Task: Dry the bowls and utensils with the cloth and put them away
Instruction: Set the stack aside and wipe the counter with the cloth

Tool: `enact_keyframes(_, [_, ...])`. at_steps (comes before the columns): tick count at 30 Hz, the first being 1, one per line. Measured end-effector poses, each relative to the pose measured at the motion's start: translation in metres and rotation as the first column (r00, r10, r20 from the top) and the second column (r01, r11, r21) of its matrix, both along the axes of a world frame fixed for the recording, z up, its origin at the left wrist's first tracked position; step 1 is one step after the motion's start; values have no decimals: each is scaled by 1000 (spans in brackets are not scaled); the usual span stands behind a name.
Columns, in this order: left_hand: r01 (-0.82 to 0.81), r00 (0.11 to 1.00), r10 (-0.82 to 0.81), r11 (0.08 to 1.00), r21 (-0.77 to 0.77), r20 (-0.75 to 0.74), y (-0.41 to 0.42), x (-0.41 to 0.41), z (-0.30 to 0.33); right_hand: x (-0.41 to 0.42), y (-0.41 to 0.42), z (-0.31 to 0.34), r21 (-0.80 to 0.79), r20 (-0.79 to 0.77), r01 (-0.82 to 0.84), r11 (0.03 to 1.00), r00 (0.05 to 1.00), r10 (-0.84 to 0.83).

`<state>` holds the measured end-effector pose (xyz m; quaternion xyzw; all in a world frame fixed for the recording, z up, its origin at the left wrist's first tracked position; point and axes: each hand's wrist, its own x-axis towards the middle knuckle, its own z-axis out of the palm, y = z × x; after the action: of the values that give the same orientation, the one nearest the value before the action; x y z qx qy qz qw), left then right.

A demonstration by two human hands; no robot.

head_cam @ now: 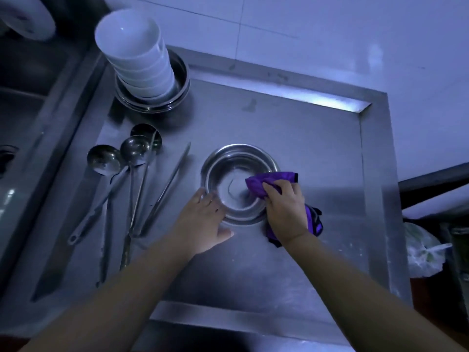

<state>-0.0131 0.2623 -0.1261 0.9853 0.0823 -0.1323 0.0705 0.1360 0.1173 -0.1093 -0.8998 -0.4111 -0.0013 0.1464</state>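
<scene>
A steel bowl [229, 171] stands upright in the middle of the steel worktop [291, 138]. My right hand [285, 208] grips a bunched purple cloth [266, 182] and presses it against the bowl's inner right side. My left hand [203, 219] lies flat against the bowl's near left rim, fingers straight. To the left lie three steel ladles [132, 151] and long tongs [167, 189]. A tall stack of white bowls [137, 52] sits inside stacked steel bowls [157, 104] at the back left.
A sink basin [22, 102] lies at the far left beyond the worktop's raised edge. A tiled wall [330, 34] runs behind. At the right, past the worktop edge, hangs a clear plastic bag [423, 252] under a dark rail [434, 184].
</scene>
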Motion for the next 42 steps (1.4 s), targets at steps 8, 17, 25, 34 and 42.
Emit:
enact_keyframes(8, [-50,982,51,999,14,-182,2,8,2,22,95,-40,-378,-49,-214,901,976,212])
enact_keyframes(17, [-133,938,117,991,-27,-326,5,15,-3,17,100,-63,-325,-267,-381,866,915,302])
enact_keyframes(25, [-87,923,84,996,8,-376,2,19,6,26,79,-43,-410,-392,-666,623,745,539])
enact_keyframes(34, [-110,930,92,993,-31,-355,5,22,2,36,86,-36,-609,-119,-525,595,802,585])
enact_keyframes(42, [-120,930,106,993,-18,-352,5,21,0,49,120,-42,-397,167,-745,536,515,841])
